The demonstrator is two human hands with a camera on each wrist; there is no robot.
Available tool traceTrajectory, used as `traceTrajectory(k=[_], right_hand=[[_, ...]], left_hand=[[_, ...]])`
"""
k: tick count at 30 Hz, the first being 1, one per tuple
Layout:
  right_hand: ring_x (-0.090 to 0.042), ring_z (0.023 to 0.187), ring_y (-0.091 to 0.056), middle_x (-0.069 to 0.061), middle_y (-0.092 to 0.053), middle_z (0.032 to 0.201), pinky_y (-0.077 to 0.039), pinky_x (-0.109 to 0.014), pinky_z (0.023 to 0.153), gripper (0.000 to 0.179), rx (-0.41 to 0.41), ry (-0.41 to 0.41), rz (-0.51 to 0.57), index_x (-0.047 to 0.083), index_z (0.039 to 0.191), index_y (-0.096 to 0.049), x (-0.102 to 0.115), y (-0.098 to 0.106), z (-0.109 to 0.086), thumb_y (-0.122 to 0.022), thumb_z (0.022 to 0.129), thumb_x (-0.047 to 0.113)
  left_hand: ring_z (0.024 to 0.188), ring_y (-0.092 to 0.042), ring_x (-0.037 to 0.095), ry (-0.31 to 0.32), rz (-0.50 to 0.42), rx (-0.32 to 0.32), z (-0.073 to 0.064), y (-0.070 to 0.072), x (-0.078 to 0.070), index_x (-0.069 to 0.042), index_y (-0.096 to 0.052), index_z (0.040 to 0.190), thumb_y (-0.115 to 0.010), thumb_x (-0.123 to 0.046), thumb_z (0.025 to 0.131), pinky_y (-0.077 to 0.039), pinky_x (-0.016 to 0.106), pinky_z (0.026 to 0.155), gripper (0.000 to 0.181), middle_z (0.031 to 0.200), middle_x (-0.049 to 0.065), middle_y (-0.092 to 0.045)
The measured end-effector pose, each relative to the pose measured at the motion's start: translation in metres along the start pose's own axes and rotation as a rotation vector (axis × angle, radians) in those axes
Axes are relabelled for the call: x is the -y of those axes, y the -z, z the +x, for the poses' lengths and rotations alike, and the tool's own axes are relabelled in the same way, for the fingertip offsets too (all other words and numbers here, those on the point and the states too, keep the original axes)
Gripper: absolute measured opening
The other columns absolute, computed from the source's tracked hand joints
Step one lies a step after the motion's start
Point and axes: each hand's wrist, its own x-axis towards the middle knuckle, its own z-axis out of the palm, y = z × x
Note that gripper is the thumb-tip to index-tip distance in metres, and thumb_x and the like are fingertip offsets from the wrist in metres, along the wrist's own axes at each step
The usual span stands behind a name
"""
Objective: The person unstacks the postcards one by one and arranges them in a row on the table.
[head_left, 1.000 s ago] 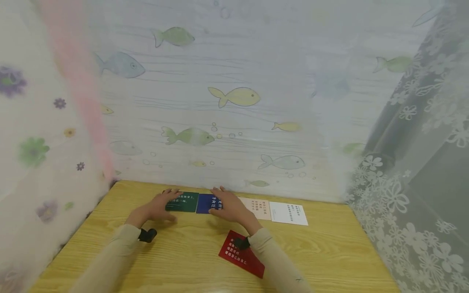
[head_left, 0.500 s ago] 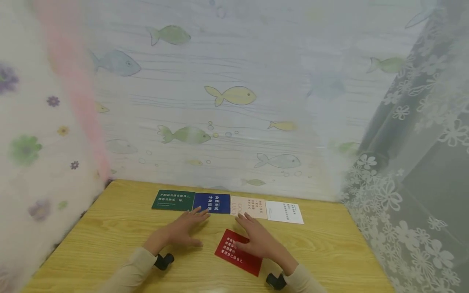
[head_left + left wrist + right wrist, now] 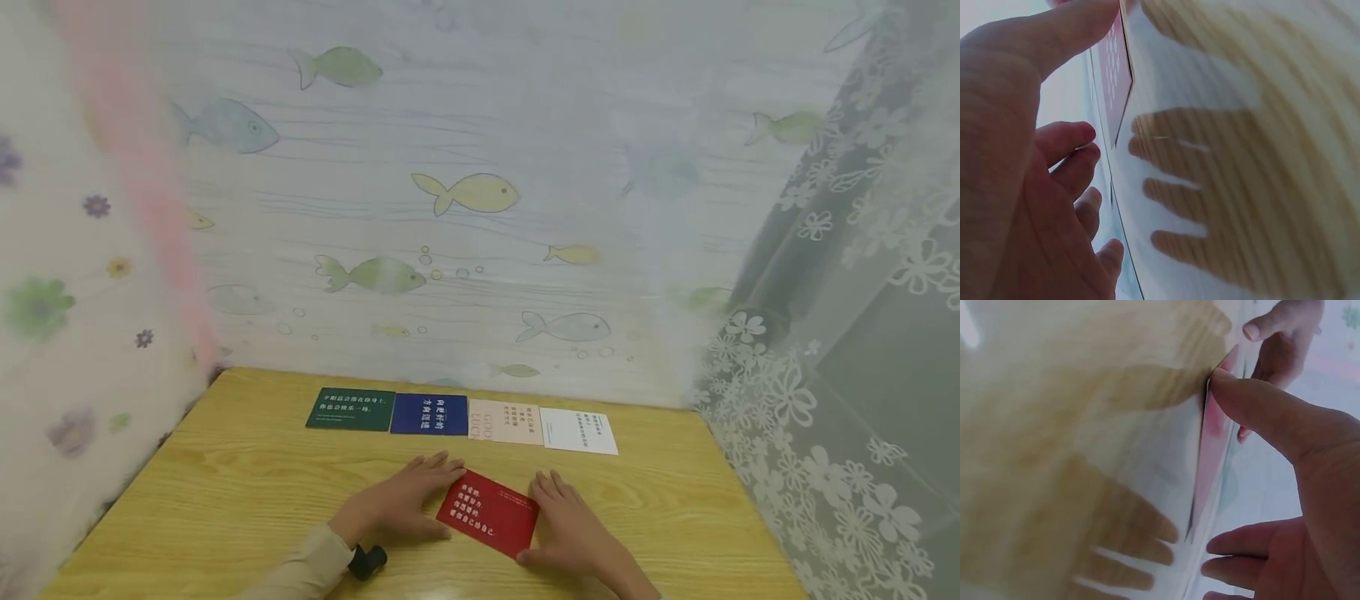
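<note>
A red card [image 3: 491, 512] with white printed characters lies slanted on the wooden table between both hands. My left hand [image 3: 397, 500] is spread at its left side, fingertips by the upper left corner; whether they touch it is unclear. At the card's right edge is my right hand [image 3: 573, 529], fingers extended and thumb at the lower right corner. In the right wrist view that thumb [image 3: 1229, 381] touches the edge of the card [image 3: 1213, 437]. The left wrist view shows the left fingers [image 3: 1075, 153] loosely extended, with the card [image 3: 1115, 69] beyond the thumb.
Behind the red card, a row holds a green card [image 3: 350, 409], a blue card [image 3: 429, 414], a cream card [image 3: 506, 422] and a white card [image 3: 580, 430]. A fish-patterned curtain [image 3: 465, 333] hangs at the back edge of the table [image 3: 225, 467]. Lace [image 3: 795, 417] hangs at the right.
Both hands have drawn back from the row of cards toward the front and now sit on either side of the red card. The row is fully uncovered. The red card lies about the same.
</note>
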Motion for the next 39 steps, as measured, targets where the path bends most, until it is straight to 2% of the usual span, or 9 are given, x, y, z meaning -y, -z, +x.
traceTrajectory(k=[5, 10, 18, 23, 30, 39], right_hand=[[-0.050, 0.147, -0.032, -0.024, -0.043, 0.157, -0.034, -0.064, 0.117, 0.099, -0.010, 0.000, -0.004, -0.004, 0.146, -0.050, -0.005, -0.004, -0.010, -0.080, 0.075, 0.058], [-0.049, 0.147, -0.031, -0.023, -0.043, 0.156, -0.032, -0.063, 0.118, 0.094, -0.019, 0.009, 0.019, -0.002, 0.143, -0.053, -0.007, -0.005, -0.015, -0.081, 0.076, 0.057], [-0.048, 0.148, -0.031, -0.020, -0.047, 0.154, -0.035, -0.064, 0.116, 0.084, -0.033, 0.036, 0.076, 0.004, 0.139, -0.058, -0.011, -0.001, -0.020, -0.085, 0.075, 0.049], [-0.048, 0.148, -0.030, -0.021, -0.047, 0.155, -0.036, -0.065, 0.114, 0.079, -0.043, 0.041, 0.112, 0.009, 0.132, -0.060, -0.012, -0.001, -0.022, -0.089, 0.071, 0.049], [-0.049, 0.148, -0.030, -0.022, -0.044, 0.155, -0.040, -0.066, 0.111, 0.078, -0.061, 0.042, 0.158, 0.013, 0.130, -0.058, -0.013, -0.002, -0.021, -0.091, 0.068, 0.047], [-0.049, 0.148, -0.032, -0.022, -0.046, 0.154, -0.038, -0.066, 0.112, 0.079, -0.130, 0.090, 0.170, 0.013, 0.128, -0.058, -0.012, -0.003, -0.022, -0.095, 0.063, 0.041]], left_hand=[[0.156, -0.019, 0.032, 0.025, 0.004, 0.019, 0.001, -0.003, -0.006, -0.018, -0.036, 0.160, -0.071, -0.049, 0.090, -0.014, 0.056, 0.127, 0.084, 0.166, -0.001, -0.033], [0.156, -0.020, 0.030, 0.054, 0.007, 0.021, -0.003, -0.007, -0.010, -0.021, -0.038, 0.159, -0.073, -0.047, 0.088, -0.014, 0.054, 0.128, 0.083, 0.164, -0.003, -0.037], [0.152, -0.032, 0.033, 0.010, 0.085, -0.051, -0.010, -0.004, -0.019, -0.017, -0.049, 0.152, -0.082, -0.044, 0.082, -0.020, 0.054, 0.126, 0.082, 0.155, 0.000, -0.051], [0.153, -0.028, 0.034, 0.017, 0.118, -0.049, -0.007, -0.005, -0.019, -0.011, -0.050, 0.151, -0.083, -0.054, 0.077, -0.020, 0.055, 0.126, 0.092, 0.159, 0.007, -0.045], [0.155, -0.023, 0.033, 0.035, 0.111, -0.029, -0.005, -0.007, -0.017, -0.010, -0.052, 0.149, -0.081, -0.062, 0.074, -0.017, 0.054, 0.127, 0.096, 0.163, 0.008, -0.038], [0.155, -0.024, 0.029, 0.001, 0.132, -0.063, -0.009, -0.007, -0.017, -0.012, -0.063, 0.139, -0.084, -0.062, 0.068, -0.019, 0.052, 0.127, 0.089, 0.162, 0.006, -0.040]])
